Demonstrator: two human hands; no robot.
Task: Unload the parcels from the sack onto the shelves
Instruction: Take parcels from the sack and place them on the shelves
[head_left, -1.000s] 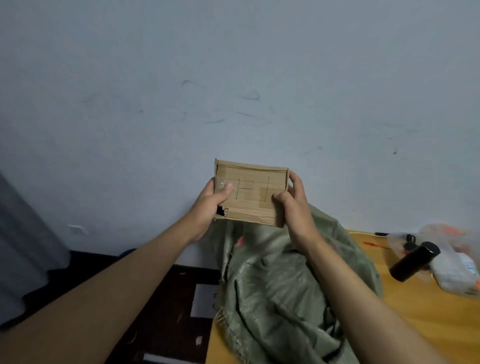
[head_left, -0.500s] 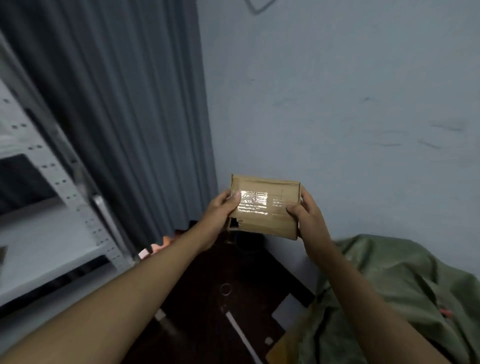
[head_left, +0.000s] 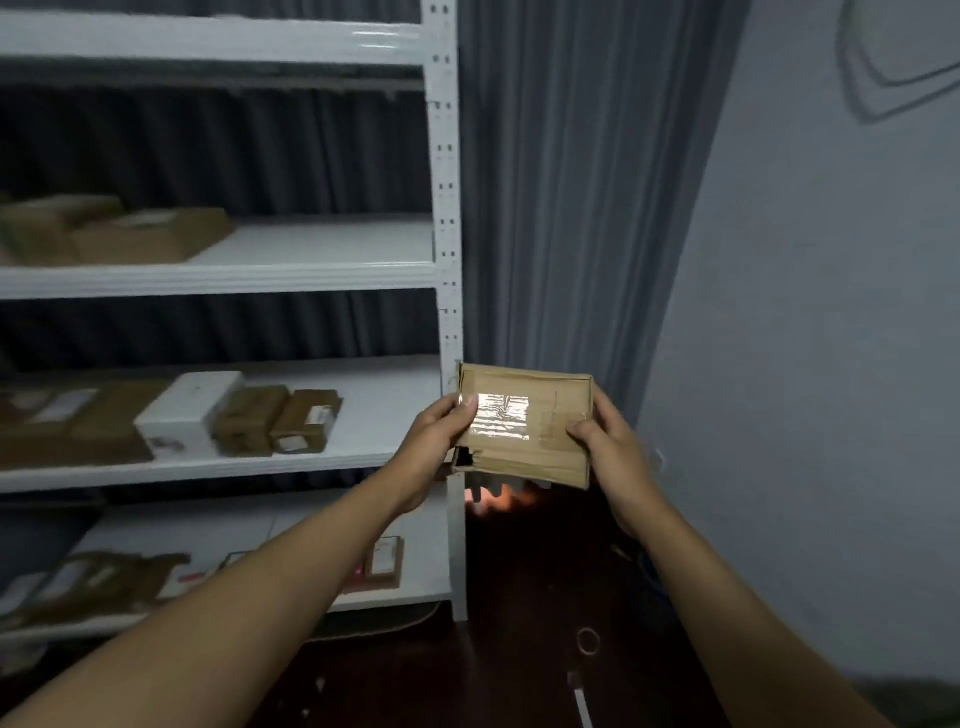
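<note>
Bare forearms, no sleeves, left hand (head_left: 434, 441), right hand (head_left: 615, 447)

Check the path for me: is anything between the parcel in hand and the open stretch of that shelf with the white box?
Only the shelving's white upright post. The cardboard parcel, held by the left hand and right hand, sits right of it. The shelf board beyond looks bare right of the small brown parcels.

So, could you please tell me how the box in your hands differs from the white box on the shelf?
The held box is brown cardboard with shiny tape; the white box is plain white. The held box is gripped by both hands in the air; the white box lies among brown parcels. Both are rectangular.
</note>
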